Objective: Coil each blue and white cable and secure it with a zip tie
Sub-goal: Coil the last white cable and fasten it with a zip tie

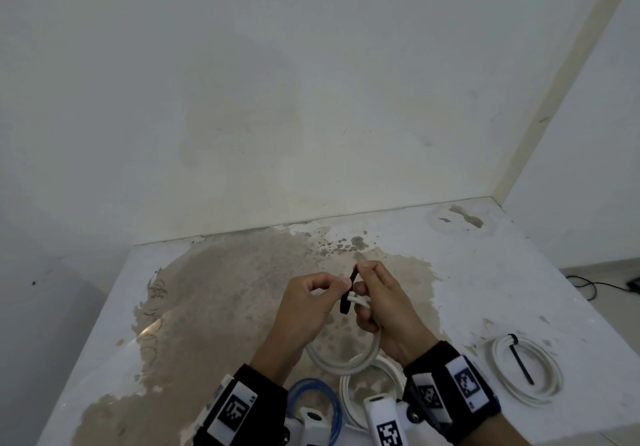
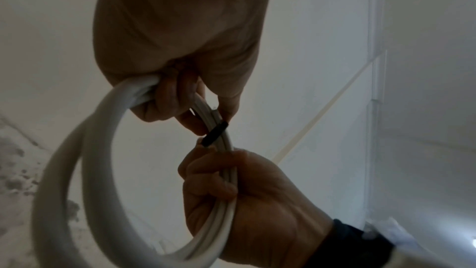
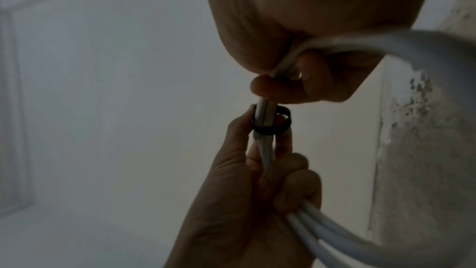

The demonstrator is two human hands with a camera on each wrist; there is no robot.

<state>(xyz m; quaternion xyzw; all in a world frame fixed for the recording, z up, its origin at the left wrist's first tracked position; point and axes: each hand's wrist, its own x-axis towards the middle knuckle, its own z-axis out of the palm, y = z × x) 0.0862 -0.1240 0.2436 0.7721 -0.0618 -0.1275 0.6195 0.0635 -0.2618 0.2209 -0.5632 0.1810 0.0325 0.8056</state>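
I hold a coiled white cable (image 1: 346, 359) up over the table with both hands. A black zip tie (image 1: 347, 295) loops round its strands. My left hand (image 1: 341, 283) pinches the tie loop (image 3: 270, 124) between thumb and forefinger, and its other fingers curl round the strands (image 3: 268, 150). My right hand (image 1: 362, 272) grips the coil (image 2: 226, 201) just beside the tie (image 2: 215, 133), with its fingertips at the tie's upper end. A blue coil (image 1: 315, 400) and another white coil (image 1: 377, 390) lie on the table near my wrists.
A white coil (image 1: 526, 369) bound with a black zip tie (image 1: 519, 359) lies on the table at the right. The stained white table (image 1: 225, 289) meets the wall behind it. A black cord (image 1: 588, 286) runs over the floor beyond the right edge.
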